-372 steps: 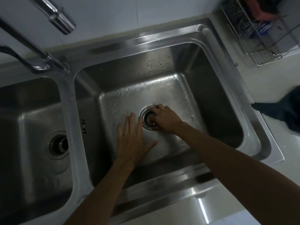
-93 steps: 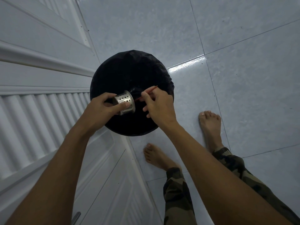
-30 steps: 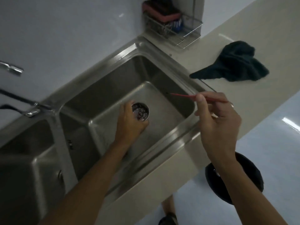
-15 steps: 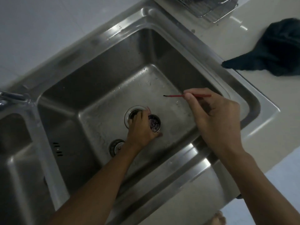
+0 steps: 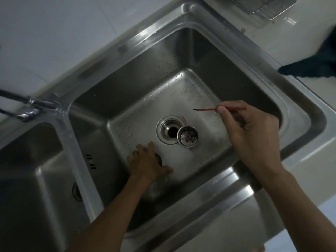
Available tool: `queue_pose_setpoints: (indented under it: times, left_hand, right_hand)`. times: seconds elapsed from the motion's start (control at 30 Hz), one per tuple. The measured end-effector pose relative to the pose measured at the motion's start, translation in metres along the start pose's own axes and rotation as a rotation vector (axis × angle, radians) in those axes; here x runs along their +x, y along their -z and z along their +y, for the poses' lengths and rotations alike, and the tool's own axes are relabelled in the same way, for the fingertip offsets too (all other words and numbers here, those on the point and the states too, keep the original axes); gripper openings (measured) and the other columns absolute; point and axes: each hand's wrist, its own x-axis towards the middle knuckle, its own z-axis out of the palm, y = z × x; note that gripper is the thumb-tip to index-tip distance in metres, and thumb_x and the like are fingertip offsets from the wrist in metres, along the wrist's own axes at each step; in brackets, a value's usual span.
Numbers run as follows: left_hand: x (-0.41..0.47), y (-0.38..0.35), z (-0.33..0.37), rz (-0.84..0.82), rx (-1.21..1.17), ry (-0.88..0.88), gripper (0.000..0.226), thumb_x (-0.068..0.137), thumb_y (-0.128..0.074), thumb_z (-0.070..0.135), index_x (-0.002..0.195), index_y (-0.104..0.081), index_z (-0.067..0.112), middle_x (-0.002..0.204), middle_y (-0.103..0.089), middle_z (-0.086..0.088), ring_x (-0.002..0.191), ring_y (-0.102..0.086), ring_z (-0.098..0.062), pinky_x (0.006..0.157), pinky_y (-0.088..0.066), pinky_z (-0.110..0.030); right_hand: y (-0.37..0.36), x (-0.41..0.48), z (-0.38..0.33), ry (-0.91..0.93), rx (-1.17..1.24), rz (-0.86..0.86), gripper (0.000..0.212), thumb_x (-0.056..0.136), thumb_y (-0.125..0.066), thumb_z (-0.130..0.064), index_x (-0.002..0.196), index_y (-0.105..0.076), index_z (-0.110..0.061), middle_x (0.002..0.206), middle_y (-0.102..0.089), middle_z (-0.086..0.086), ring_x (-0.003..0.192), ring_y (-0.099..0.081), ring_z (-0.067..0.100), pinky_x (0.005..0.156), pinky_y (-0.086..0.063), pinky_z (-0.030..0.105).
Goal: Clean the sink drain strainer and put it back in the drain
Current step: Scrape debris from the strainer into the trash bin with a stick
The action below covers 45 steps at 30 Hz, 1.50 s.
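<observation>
Count of items in view:

Sink basins: two, a right basin (image 5: 181, 57) at frame centre and a left basin (image 5: 27, 179) at lower left.
Drain openings: two, one open drain (image 5: 171, 130) at centre and one drain (image 5: 77, 192) in the lower left basin.
Strainer baskets: one strainer (image 5: 188, 136), right of the open drain.
Round metal piece under the left hand (image 5: 147, 162): one, partly hidden.
Thin red sticks: one stick (image 5: 207, 109).
Hands: two, the right hand (image 5: 254, 131) included.
Faucets: one faucet (image 5: 29, 108), left edge.
Dark cloths: one cloth (image 5: 316, 64), right edge.
Wire racks: one rack (image 5: 263, 6), top right.
</observation>
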Motion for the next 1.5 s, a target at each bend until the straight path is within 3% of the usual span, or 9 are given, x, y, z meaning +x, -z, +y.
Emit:
queue_pose_setpoints:
  times: [0.23, 0.43, 0.6, 0.73, 0.9, 1.0, 1.1, 1.33, 1.5]
  left_hand:
    - [-0.024, 0.0, 0.004, 0.148, -0.165, -0.007, 0.078, 0.082, -0.082, 0.037, 0.14, -0.035, 0.016, 0.136, -0.05, -0.015, 0.12, -0.056, -0.038, 0.101, -0.048, -0.049]
    - [-0.064, 0.055, 0.043, 0.434, -0.283, -0.118, 0.073, 0.075, -0.088, 0.04, 0.128, -0.045, 0.013, 0.126, -0.055, -0.014, 0.112, -0.059, -0.038, 0.093, -0.052, -0.049]
    - [-0.12, 0.096, 0.118, 0.63, -0.371, -0.354, 0.081, 0.073, -0.09, 0.043, 0.142, -0.052, 0.023, 0.123, -0.046, -0.006, 0.109, -0.061, -0.032, 0.093, -0.051, -0.039]
    - [-0.17, 0.097, 0.213, 0.695, -0.366, -0.621, 0.091, 0.076, -0.088, 0.039, 0.155, -0.044, 0.028, 0.128, -0.042, -0.005, 0.111, -0.059, -0.023, 0.095, -0.054, -0.032]
    - [-0.224, 0.046, 0.333, 0.593, -0.446, -0.883, 0.106, 0.072, -0.09, 0.039, 0.156, -0.027, 0.029, 0.145, -0.046, -0.002, 0.125, -0.052, -0.012, 0.094, -0.044, -0.017]
    - [-0.237, -0.007, 0.383, 0.469, -0.488, -0.959, 0.098, 0.068, -0.095, 0.036, 0.146, -0.036, 0.026, 0.135, -0.053, 0.005, 0.116, -0.055, -0.009, 0.083, -0.043, 0.001]
    - [-0.226, -0.072, 0.416, 0.315, -0.457, -1.019, 0.082, 0.065, -0.097, 0.036, 0.13, -0.048, 0.026, 0.121, -0.059, 0.008, 0.105, -0.062, -0.01, 0.079, -0.045, -0.001]
    - [-0.125, -0.233, 0.44, 0.077, -0.209, -1.149, 0.068, 0.071, -0.093, 0.042, 0.122, -0.048, 0.041, 0.113, -0.057, 0.032, 0.106, -0.058, 0.011, 0.084, -0.044, -0.004]
    - [-0.038, -0.331, 0.427, -0.059, -0.013, -1.157, 0.07, 0.071, -0.092, 0.039, 0.127, -0.051, 0.036, 0.115, -0.058, 0.026, 0.11, -0.057, 0.01, 0.085, -0.043, -0.002]
  right_hand:
    - [0.004, -0.01, -0.001, 0.025, 0.029, 0.026, 0.019, 0.102, -0.063, -0.034, 0.112, -0.076, -0.023, 0.092, -0.071, -0.019, 0.066, -0.059, -0.007, 0.062, -0.04, 0.004]
    - [0.044, -0.033, -0.005, 0.03, 0.118, 0.09, 0.02, 0.102, -0.062, -0.035, 0.109, -0.077, -0.024, 0.093, -0.073, -0.018, 0.067, -0.062, -0.004, 0.061, -0.042, 0.005]
    - [0.12, -0.061, -0.003, 0.006, 0.21, 0.245, 0.02, 0.101, -0.064, -0.033, 0.109, -0.077, -0.021, 0.093, -0.075, -0.014, 0.076, -0.068, 0.004, 0.057, -0.047, 0.008]
    - [0.199, -0.091, 0.02, -0.103, 0.334, 0.463, 0.014, 0.1, -0.066, -0.033, 0.105, -0.077, -0.026, 0.096, -0.076, -0.018, 0.08, -0.071, 0.007, 0.058, -0.058, 0.037]
    - [0.29, -0.149, 0.076, -0.235, 0.343, 0.689, 0.012, 0.101, -0.065, -0.035, 0.104, -0.075, -0.029, 0.094, -0.077, -0.016, 0.083, -0.073, 0.015, 0.062, -0.059, 0.05]
    - [0.324, -0.196, 0.118, -0.334, 0.343, 0.796, 0.011, 0.101, -0.064, -0.035, 0.105, -0.073, -0.03, 0.094, -0.076, -0.018, 0.083, -0.072, 0.017, 0.062, -0.06, 0.047]
    - [0.323, -0.245, 0.173, -0.441, 0.359, 0.819, 0.01, 0.1, -0.063, -0.035, 0.103, -0.073, -0.034, 0.095, -0.076, -0.019, 0.083, -0.072, 0.017, 0.062, -0.061, 0.046]
    - [0.179, -0.332, 0.324, -0.844, 0.489, 0.8, 0.012, 0.098, -0.068, -0.026, 0.101, -0.08, -0.026, 0.093, -0.076, -0.019, 0.085, -0.072, 0.003, 0.076, -0.063, 0.038]
    - [0.069, -0.359, 0.404, -0.934, 0.542, 0.851, 0.01, 0.098, -0.068, -0.026, 0.1, -0.078, -0.028, 0.091, -0.075, -0.022, 0.084, -0.071, -0.001, 0.07, -0.052, 0.009]
